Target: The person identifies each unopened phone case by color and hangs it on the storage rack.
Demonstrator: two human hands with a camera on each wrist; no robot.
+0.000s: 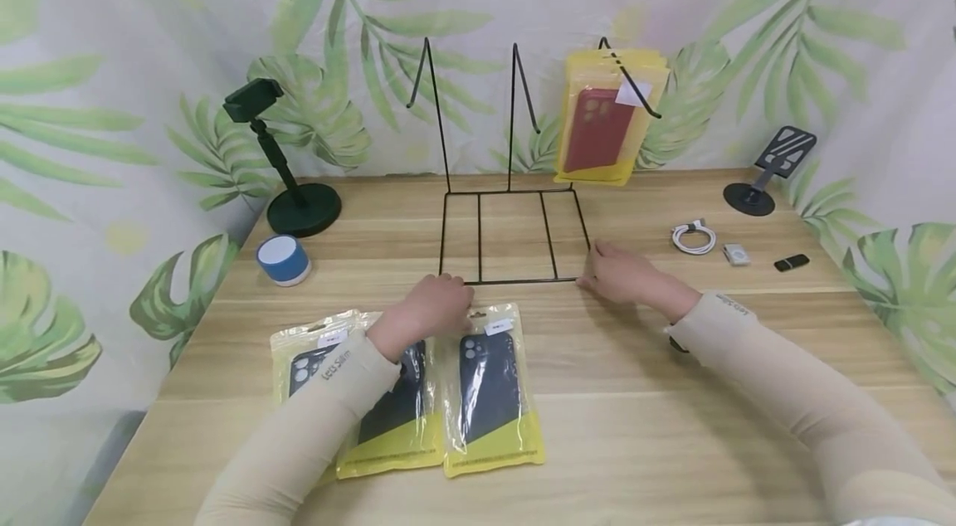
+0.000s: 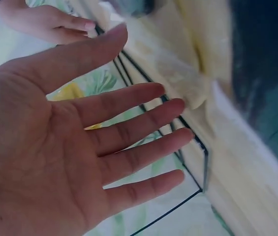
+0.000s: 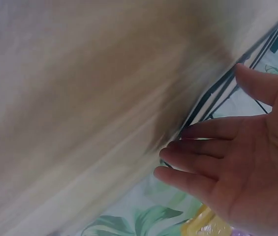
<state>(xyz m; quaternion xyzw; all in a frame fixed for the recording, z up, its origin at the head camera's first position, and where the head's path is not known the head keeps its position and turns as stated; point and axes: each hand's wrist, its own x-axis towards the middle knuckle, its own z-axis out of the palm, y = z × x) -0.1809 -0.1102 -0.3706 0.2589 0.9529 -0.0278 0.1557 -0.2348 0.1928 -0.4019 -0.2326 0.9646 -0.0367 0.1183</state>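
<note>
A black wire display rack (image 1: 511,283) with three upright hooked arms stands at the back of the table. My left hand (image 1: 433,306) is at the front left corner of its base, and the left wrist view shows the fingers (image 2: 139,130) straight and spread. At the front right corner, my right hand (image 1: 620,273) touches the wire with nearly straight fingers (image 3: 193,182) and thumb. Bagged phone cases with a red one (image 1: 597,132) in front hang on the right hook. Below my left hand lie a bagged dark phone case (image 1: 489,393) and two more bags (image 1: 403,401), partly hidden by my forearm.
On the left stand a dark green phone stand (image 1: 302,209) and a blue and white round device (image 1: 284,260). To the right are a black folding stand (image 1: 749,198), a coiled white cable (image 1: 693,237), a small silver device (image 1: 736,255) and a black stick (image 1: 792,262). A leaf-patterned curtain hangs behind.
</note>
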